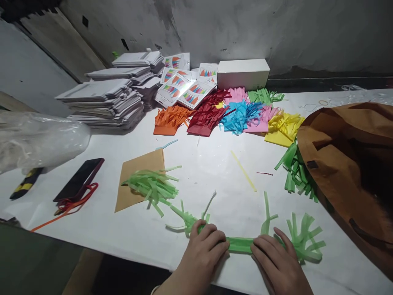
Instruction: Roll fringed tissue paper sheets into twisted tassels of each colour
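A light green fringed tissue-paper tassel [241, 245] lies stretched sideways near the table's front edge, its cut strips fanning out at both ends. My left hand [207, 248] grips it left of the middle, fingers curled over the paper. On the other side my right hand [276, 258] closes over it, the index finger a little raised. Between the two hands the middle band shows flat and smooth. What the thumbs do is hidden. Up and to the left, a loose bunch of green fringe [153, 184] rests on a brown paper sheet [124, 196].
Fringed paper in orange [166, 127], red [202, 125], blue [235, 119] and yellow [281, 135] lies at the back, before a white box [242, 73] and stacked white packaging [98, 92]. A brown bag [322, 155] stands right; a phone [80, 180] and cutter [26, 184] lie left.
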{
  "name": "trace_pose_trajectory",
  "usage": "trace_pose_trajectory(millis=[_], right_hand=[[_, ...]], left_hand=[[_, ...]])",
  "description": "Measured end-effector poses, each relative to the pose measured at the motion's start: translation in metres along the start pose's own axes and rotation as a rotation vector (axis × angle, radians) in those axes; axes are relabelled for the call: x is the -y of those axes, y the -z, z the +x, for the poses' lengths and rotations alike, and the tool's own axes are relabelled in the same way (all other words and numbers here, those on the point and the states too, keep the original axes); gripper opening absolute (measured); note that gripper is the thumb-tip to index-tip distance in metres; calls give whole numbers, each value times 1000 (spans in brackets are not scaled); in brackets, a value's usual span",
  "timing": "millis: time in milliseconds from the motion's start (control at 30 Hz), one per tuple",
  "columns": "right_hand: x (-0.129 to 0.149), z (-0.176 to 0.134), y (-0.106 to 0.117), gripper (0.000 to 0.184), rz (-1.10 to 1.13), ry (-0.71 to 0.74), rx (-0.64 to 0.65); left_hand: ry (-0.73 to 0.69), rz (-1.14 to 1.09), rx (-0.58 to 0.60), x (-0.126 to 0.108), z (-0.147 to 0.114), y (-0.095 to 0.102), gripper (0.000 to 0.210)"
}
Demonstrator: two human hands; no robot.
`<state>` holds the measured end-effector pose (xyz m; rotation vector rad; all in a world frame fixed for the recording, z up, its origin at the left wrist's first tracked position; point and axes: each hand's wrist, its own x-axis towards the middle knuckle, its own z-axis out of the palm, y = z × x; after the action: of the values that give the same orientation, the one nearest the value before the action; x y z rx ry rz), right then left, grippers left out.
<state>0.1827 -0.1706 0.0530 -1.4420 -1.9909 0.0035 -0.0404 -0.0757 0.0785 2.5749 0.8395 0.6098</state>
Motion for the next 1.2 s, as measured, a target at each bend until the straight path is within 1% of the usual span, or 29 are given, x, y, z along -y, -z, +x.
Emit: trace_pose_trajectory(millis=[67, 133, 200, 300, 400, 467, 533, 600, 633, 700, 767, 900, 967, 1000, 1067, 1133, 1200], right_hand=[[-3, -1, 2, 17, -10, -55, 15], [-3, 1, 2, 13, -27, -111, 53], [-1, 5, -1, 17, -69, -179, 89], [4, 11, -5, 23, -159, -307, 97], [7, 15, -6, 23, -205, -355, 116], [8, 16, -6, 19, -207, -350, 86], [8, 16, -5, 15, -200, -325, 4], [10, 16, -7, 19, -138, -253, -71], [11, 17, -8, 23, -94, -200, -83], [13, 18, -12, 27, -16, -87, -57], [14, 19, -15, 26, 6, -28, -18], [13, 24, -17, 20, 39, -90, -1], [15, 27, -19, 19, 43, -110, 1], [17, 29, -20, 22, 35, -102, 0], [21, 34, -23, 33, 17, -59, -1], [24, 37, -25, 44, -4, -17, 17], [22, 35, -24, 45, -19, -4, 33]], left_hand=[[98, -79, -54, -4, 0, -1, 15], [177, -120, -73, -8, 1, -1, 18], [225, -100, -55, -10, 4, -1, 19], [283, -19, -7, -13, 9, -3, 19], [344, 36, 47, -15, 13, -6, 15], [356, 30, 39, -15, 14, -7, 12], [318, 15, 12, -13, 14, -7, 13], [233, 9, -6, -10, 13, -8, 15], [185, 13, -11, -8, 13, -9, 15], [104, 20, -19, -4, 12, -9, 16], [40, 27, -17, 0, 13, -8, 14], [-69, 61, 8, 5, 14, -4, 10], [-113, 70, 6, 6, 14, -3, 12], [-132, 72, 7, 7, 15, -4, 13], [-152, 65, 5, 8, 15, -5, 14], [-141, 37, -3, 8, 15, -7, 15], [-105, -3, -4, 9, 15, -8, 16]])
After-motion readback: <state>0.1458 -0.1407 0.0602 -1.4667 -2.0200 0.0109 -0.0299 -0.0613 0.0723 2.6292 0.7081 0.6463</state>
